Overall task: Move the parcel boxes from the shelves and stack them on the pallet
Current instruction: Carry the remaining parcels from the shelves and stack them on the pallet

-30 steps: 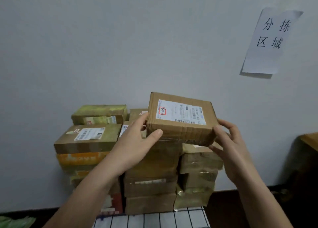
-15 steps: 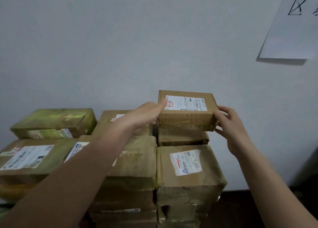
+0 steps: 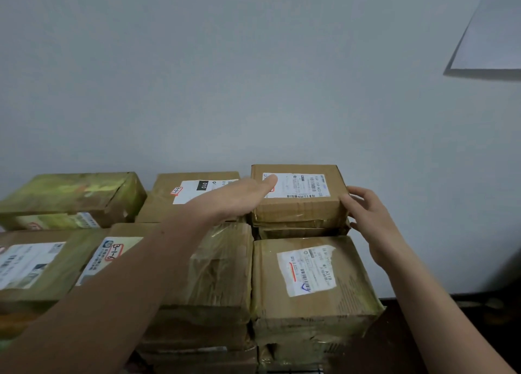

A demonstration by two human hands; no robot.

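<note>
Lifted in mid-air a second before, the small parcel box (image 3: pixel 301 207) now sat between both hands atop the stack (image 3: pixel 346 297) (against the wall (image 3: pixel 253 91)). The left hand (image 3: pixel 236 197) clasped its side, thumb over the label (image 3: pixel 306 186); the right hand (image 3: pixel 366 218) curled round its opposite edge.

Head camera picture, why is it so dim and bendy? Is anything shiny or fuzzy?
Head view: dim, flat light, with a soft shadow below the paper sheet on the wall. Head view: the wide lens makes the near left forearm look huge. Head view: tape on the middle box shines dully; small print on the top box is too soft to read.
</note>
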